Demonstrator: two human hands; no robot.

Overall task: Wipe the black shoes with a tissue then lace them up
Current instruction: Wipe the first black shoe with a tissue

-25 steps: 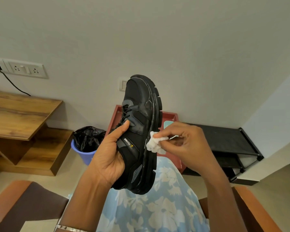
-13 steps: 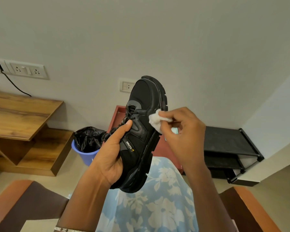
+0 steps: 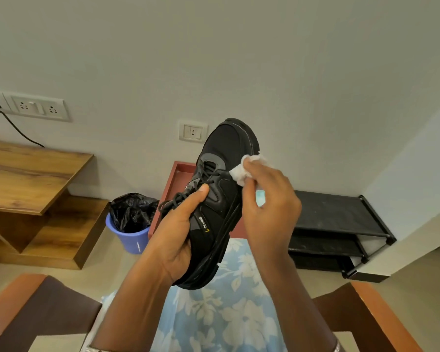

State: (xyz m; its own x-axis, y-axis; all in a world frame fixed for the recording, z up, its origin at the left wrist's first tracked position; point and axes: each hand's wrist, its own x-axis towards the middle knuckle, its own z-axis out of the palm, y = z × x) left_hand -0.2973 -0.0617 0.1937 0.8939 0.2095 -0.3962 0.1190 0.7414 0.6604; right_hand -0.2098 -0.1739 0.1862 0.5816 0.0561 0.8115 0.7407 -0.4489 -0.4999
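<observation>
Tissue (image 3: 242,171) moved toeward, pinched by right hand (image 3: 267,207); left hand (image 3: 174,237) grips shoe (image 3: 226,148), fingers hidden.

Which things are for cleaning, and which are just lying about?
For the job: black lace-up sports shoe, in the left hand; crumpled white tissue, pinched by the right hand.
Just lying about: blue plastic bin; black two-shelf shoe rack; brown wooden shelf.

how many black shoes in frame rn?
1. The black shoe is held up in the left hand; the right hand holds a tissue against its side. A second shoe may be hidden or out of frame.
</observation>
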